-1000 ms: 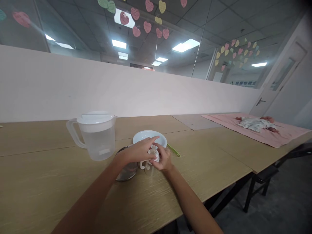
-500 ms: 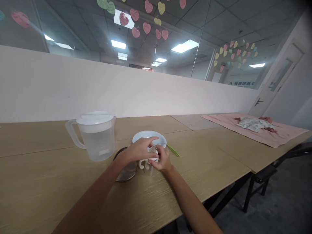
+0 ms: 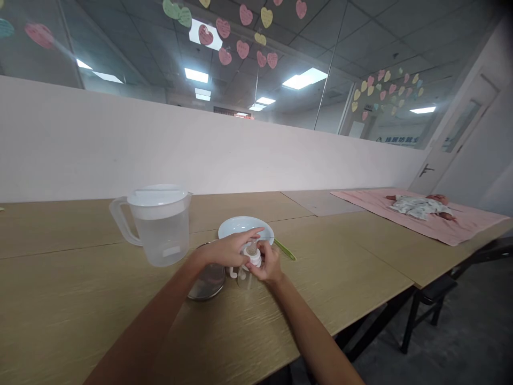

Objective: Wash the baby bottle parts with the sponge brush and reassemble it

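One big white wall [image 3: 160,144] runs along the back, glass above it, with heart-shaped notes [image 3: 246,15] stuck on the panes. Next size down is the long wooden table [image 3: 100,305], pretty much the whole work area. A pink cloth [image 3: 465,230] is spread over its far right end, and what looks like a baby doll [image 3: 417,207] in a pale patterned outfit is lying on that.

Then there's the clear lidded jug [image 3: 162,235], upright on the left, handle pointing left, with some clear liquid in it. Round white dish [image 3: 240,222] sits behind the hands, and a round metal dish [image 3: 206,286] is partly tucked under the left forearm.

Left hand [image 3: 230,250] is kinda spread, fingers reaching over the near part of the white dish, thumb against the bottle's collar; can't tell if it's really gripping. Right hand [image 3: 269,262] has thumb and bent fingers pinching the collar from the other side. The bottle [image 3: 245,279] itself is clear and upright between the hands, in front of the white dish, with a white handle [image 3: 233,272] on its left.

Slim green utensil [image 3: 285,249] lies just right of the white dish. Smallest is the clear teat [image 3: 252,248] poking up from the collar.
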Tool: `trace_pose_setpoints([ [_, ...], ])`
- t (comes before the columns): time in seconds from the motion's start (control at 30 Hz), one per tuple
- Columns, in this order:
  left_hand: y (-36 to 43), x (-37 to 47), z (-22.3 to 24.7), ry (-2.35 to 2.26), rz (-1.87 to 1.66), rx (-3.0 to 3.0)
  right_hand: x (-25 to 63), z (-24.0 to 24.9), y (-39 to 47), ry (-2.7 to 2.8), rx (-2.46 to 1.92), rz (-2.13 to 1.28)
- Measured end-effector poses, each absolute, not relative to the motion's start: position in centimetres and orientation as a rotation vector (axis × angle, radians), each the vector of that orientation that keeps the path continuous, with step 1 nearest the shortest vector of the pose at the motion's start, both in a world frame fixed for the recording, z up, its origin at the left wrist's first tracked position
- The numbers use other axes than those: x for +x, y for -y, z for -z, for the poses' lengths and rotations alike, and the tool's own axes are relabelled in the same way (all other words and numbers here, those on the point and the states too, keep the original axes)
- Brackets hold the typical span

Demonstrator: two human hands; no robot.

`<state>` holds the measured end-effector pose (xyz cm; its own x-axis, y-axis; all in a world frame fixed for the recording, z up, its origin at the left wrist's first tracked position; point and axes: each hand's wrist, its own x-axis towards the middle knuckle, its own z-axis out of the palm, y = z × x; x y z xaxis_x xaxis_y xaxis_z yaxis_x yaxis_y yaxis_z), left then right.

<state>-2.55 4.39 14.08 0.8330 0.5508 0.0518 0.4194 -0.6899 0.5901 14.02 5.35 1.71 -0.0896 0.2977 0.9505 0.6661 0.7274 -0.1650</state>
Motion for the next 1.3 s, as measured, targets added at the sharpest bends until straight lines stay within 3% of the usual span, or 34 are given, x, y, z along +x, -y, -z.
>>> trace_pose_setpoints([
  [0.3,-3.7,-1.5,-14.3,-0.976,-0.382,2.564,14.1,-1.9,-5.3,1.686,-0.795,0.364],
  [0.7,-5.6,-2.7,-13.3,-0.511,-0.310,2.181,14.1,-1.8,-5.3,1.693,-0.810,0.312],
  [1.03,-4.6,-1.8,-13.7,-0.967,-0.416,2.453,14.1,-1.9,-5.3,1.663,-0.824,0.404],
  [1.3,-5.8,-2.4,-13.3,-0.690,-0.354,2.339,13.9,-1.8,-5.4,1.684,-0.850,0.304],
])
